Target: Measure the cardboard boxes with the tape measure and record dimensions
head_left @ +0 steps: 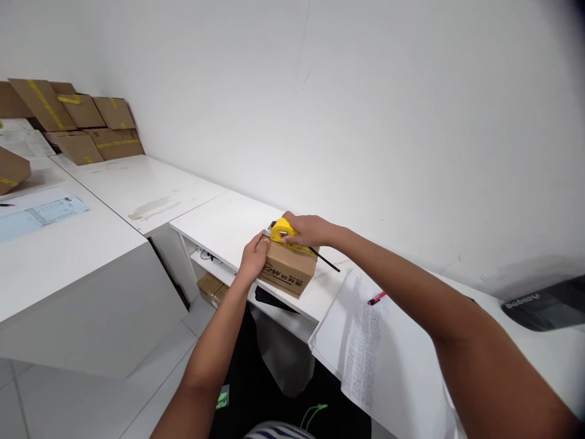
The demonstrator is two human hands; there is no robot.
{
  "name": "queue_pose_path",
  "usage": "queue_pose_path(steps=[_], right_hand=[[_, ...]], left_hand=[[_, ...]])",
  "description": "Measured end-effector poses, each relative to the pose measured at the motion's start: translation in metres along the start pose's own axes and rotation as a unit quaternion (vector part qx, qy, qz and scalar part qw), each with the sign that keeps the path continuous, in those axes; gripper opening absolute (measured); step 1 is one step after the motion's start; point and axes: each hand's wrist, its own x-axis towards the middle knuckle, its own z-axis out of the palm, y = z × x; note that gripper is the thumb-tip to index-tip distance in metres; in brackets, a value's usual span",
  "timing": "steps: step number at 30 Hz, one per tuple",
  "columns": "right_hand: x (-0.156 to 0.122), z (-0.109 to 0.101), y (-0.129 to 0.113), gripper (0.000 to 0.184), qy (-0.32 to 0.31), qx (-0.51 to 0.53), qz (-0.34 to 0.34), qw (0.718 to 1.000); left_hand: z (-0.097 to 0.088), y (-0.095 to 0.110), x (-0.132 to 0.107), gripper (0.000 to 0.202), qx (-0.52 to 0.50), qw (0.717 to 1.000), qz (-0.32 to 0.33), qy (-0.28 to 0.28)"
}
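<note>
A small brown cardboard box (287, 268) with dark printed characters on its near side sits on the white desk. My left hand (256, 253) grips its left end, thumb on the top edge. In my right hand (305, 231) is a yellow tape measure (282, 230), held against the top of the box. A bit of its silvery blade shows between the case and my left fingertips. Yellow tape runs along the box top. A thin black stick-like thing (325, 259) juts out past the box's right end; its other end is hidden.
Handwritten papers (365, 341) and a red pen (377, 298) lie to the right. A black device (543, 305) stands at far right. Taped cartons (116, 143) are stacked at the back left, with a blue sheet (43, 213) nearer. Beneath the desktop is a shelf (214, 266).
</note>
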Motion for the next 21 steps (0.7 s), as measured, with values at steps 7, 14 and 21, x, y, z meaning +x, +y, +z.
queue_pose_path(steps=[7, 14, 21], right_hand=[[-0.085, 0.014, 0.048, 0.04, 0.003, 0.068, 0.065, 0.996], [-0.127, 0.038, 0.081, 0.039, 0.028, 0.145, 0.093, 0.985], [-0.127, 0.04, 0.082, 0.04, 0.045, 0.154, 0.094, 0.982]], left_hand=[[0.001, 0.0, 0.002, 0.043, -0.007, 1.0, -0.011, 0.001], [0.001, 0.002, 0.005, 0.046, 0.001, 1.0, -0.012, 0.007], [0.003, 0.011, 0.003, 0.046, 0.003, 1.0, -0.02, 0.015]])
